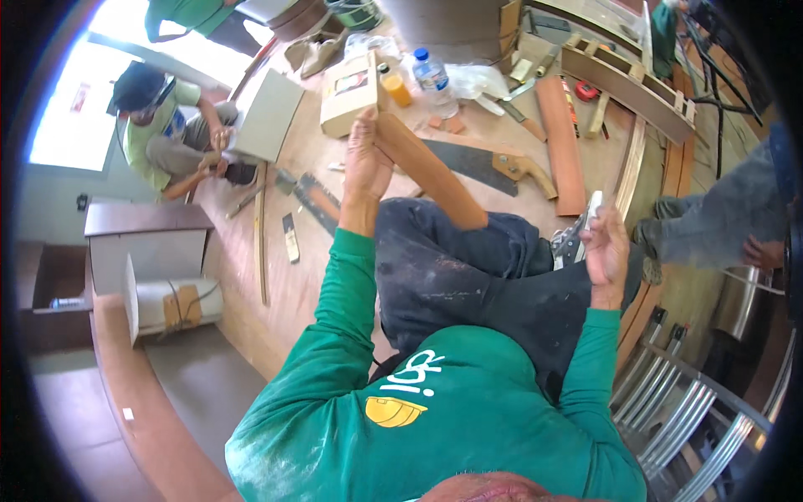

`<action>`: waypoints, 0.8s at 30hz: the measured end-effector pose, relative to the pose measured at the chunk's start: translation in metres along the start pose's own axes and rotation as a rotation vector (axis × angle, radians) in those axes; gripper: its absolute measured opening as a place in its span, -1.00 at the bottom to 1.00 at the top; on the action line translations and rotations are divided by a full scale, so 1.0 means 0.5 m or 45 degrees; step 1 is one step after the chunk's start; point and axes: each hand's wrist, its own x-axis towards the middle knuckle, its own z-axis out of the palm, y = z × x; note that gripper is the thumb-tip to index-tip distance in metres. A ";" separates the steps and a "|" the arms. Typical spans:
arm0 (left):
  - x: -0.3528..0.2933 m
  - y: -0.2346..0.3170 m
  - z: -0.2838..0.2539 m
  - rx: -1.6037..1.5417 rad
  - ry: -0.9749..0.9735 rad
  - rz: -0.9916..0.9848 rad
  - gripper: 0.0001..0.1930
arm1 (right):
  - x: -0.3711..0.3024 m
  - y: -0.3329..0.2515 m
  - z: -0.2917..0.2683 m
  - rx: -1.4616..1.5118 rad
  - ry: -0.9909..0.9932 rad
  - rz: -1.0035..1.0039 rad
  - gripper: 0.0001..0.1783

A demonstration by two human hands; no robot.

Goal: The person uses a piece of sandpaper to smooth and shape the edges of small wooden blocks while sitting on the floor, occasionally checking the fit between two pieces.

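Note:
My left hand (366, 161) is closed around the upper end of a brown wooden board (435, 174), which slants down to the right over my dark trousers. Raised near my right knee, my right hand (607, 241) pinches a slim white-and-silver tool (593, 207); its exact kind is unclear. Tool and board are apart. Just beyond the board lies a handsaw (473, 163) with a wooden handle. A second brown board (562, 151) rests to its right. Left of my left hand are another saw-like blade (318, 202) and a small dark-and-pale flat piece (290, 238).
Ahead stand a beige box (350, 94), an orange drink bottle (394, 85) and a water bottle (435, 84). A slotted wooden frame (627, 88) and red tape measure (585, 91) lie far right. One person (171, 125) crouches left; another's legs (719, 213) are at right, near metal bars (686, 418).

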 end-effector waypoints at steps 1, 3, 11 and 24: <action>-0.017 -0.002 -0.011 0.103 -0.034 -0.004 -0.71 | -0.001 0.018 0.023 -0.058 0.012 0.070 -0.70; -0.061 0.001 -0.037 0.324 -0.101 -0.015 -0.75 | 0.005 0.063 0.109 -0.148 0.007 0.181 -0.65; -0.244 0.115 0.117 1.155 -0.280 0.039 -0.80 | -0.006 0.101 0.316 -0.557 -0.192 0.145 -0.56; -0.350 0.062 0.089 1.316 -0.255 0.039 -0.54 | -0.073 0.128 0.361 -1.561 -0.557 -0.588 -0.70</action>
